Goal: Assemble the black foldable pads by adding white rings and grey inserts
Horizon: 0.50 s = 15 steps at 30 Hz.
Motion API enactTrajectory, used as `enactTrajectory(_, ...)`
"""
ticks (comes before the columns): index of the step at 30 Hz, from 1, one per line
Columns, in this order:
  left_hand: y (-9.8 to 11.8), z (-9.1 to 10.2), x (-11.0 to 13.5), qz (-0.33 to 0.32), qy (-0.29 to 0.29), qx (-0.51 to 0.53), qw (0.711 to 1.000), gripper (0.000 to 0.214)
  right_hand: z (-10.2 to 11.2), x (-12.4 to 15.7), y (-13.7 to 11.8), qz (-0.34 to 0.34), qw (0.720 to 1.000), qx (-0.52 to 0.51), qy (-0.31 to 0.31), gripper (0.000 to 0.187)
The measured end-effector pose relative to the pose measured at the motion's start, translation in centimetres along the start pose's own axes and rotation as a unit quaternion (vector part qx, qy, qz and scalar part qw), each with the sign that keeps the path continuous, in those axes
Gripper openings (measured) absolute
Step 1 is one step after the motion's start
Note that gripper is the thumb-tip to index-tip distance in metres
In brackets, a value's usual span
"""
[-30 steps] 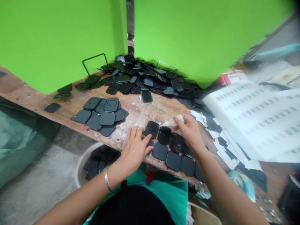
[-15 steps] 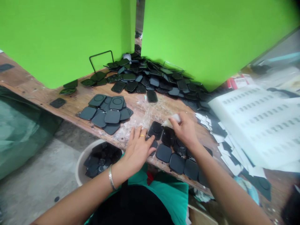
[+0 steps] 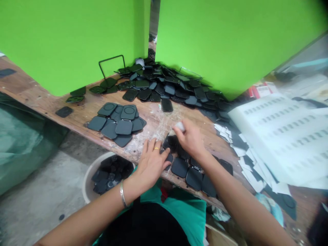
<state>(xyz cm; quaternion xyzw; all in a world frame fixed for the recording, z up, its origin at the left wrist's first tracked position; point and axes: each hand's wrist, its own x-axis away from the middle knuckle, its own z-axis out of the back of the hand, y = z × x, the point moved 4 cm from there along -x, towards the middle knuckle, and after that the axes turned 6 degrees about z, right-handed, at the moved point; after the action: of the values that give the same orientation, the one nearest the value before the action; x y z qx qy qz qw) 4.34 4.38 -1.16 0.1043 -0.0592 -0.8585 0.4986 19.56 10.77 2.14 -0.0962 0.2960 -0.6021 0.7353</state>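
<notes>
My left hand point(image 3: 153, 163) lies flat at the table's front edge, fingers spread. Its thumb and index finger rest against a small black square pad point(image 3: 168, 161) at the left end of a row. My right hand point(image 3: 190, 138) is closed around a small whitish tool point(image 3: 180, 126), whose rounded end shows above the fingers. The tool's lower part is mostly hidden, over the black square plate point(image 3: 169, 142) in the back row. Beside it, a front row of smooth black pads point(image 3: 179, 167) joins onto the back-row plates, partly covered by my right forearm.
A heap of black square pieces point(image 3: 169, 89) lies against green boards point(image 3: 217, 41). A smaller pile point(image 3: 123, 127) sits to the left on the wooden table point(image 3: 151, 118). White paper scraps point(image 3: 252, 171) and a white sheet block point(image 3: 279, 136) lie right. A bucket point(image 3: 88, 177) stands below.
My right hand has moved left with the whitish tool, from the second back-row plate to the first. My left hand stays where it was.
</notes>
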Motion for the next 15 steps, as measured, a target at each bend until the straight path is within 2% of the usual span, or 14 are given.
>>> enactTrajectory(6,0.0,0.1,0.1,-0.002,0.008,-0.001,1.000,0.041,1.4,-0.3,1.7,0.000,1.000,0.019,0.019,0.020)
enactTrajectory(10,-0.1,0.1,-0.1,0.002,0.009,0.007,1.000,0.038,2.7,1.0,3.8,-0.096,0.994,-0.032,0.030,0.026)
enactTrajectory(12,-0.2,0.0,-0.3,-0.007,0.014,0.006,1.000,0.036,3.0,2.2,4.9,-0.182,0.970,-0.154,0.041,0.026)
enactTrajectory(15,-0.5,-0.2,-0.6,-0.034,0.036,-0.005,0.999,0.033,3.5,4.6,5.7,-0.275,0.894,-0.341,0.093,0.024)
